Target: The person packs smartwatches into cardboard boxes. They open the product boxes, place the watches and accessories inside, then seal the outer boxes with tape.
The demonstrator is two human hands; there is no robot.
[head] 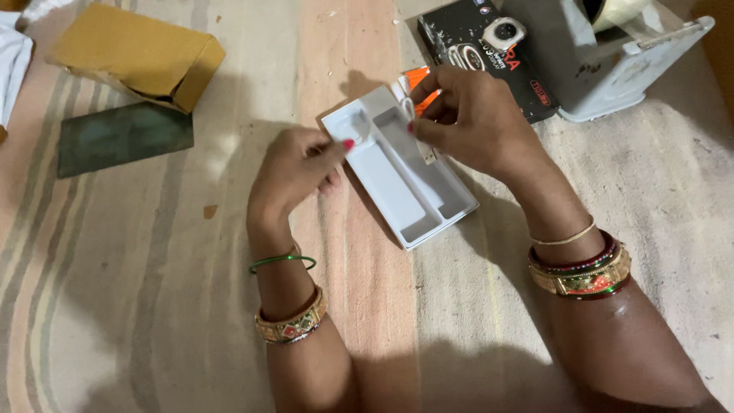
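A white plastic packaging tray (397, 180) with moulded compartments lies tilted on a striped mat. My left hand (294, 168) pinches the tray's left rim between thumb and forefinger. Over the tray's far right compartment, my right hand (474, 118) holds a small white cable or plug (409, 107) with its fingertips. An orange and white item (419, 78) shows just behind the right hand, partly hidden by it.
A black product box (459, 34) pictured with a small camera lies at the back right, beside a grey tape dispenser (634, 57). At the back left are a yellow-brown cardboard box (138, 53) and a flat dark green slab (122, 138).
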